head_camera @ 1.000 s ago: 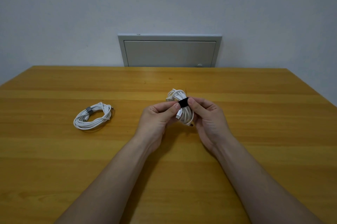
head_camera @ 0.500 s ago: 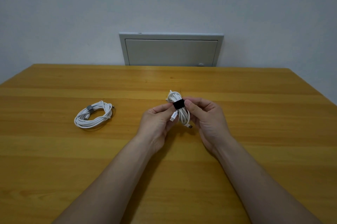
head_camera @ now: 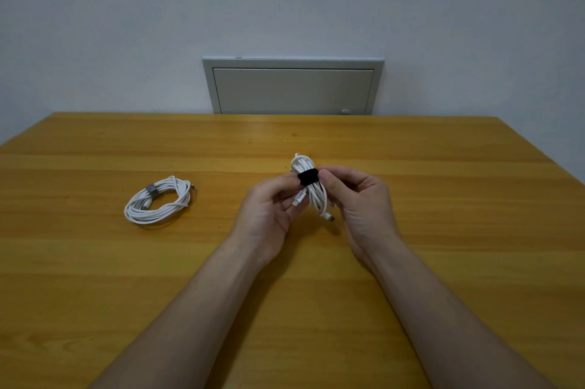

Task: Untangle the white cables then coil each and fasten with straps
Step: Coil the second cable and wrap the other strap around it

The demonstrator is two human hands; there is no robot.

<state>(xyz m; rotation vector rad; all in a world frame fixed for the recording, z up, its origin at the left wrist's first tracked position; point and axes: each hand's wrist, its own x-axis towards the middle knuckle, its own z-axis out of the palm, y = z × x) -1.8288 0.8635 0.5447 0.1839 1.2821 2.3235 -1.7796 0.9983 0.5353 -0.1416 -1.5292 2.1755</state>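
While the left hand (head_camera: pixel 269 208) is pinching the white cable bundle (head_camera: pixel 317 197) above the middle of the desk (head_camera: pixel 449 186), the right hand (head_camera: pixel 361 202) is pressing the black strap (head_camera: pixel 307 177) closed around it; the bundle is looking tighter than before, so this coil is nearly done.

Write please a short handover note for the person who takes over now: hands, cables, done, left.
Left hand grips the held coil at its black strap.
Right hand grips the same coil beside the strap.
Held coil is above the table, strap wrapped around it; whether it is fully closed, cannot tell.
Other coil lies on the table at left, grey strap on: done.
Left: check the black strap, lay the coil down.
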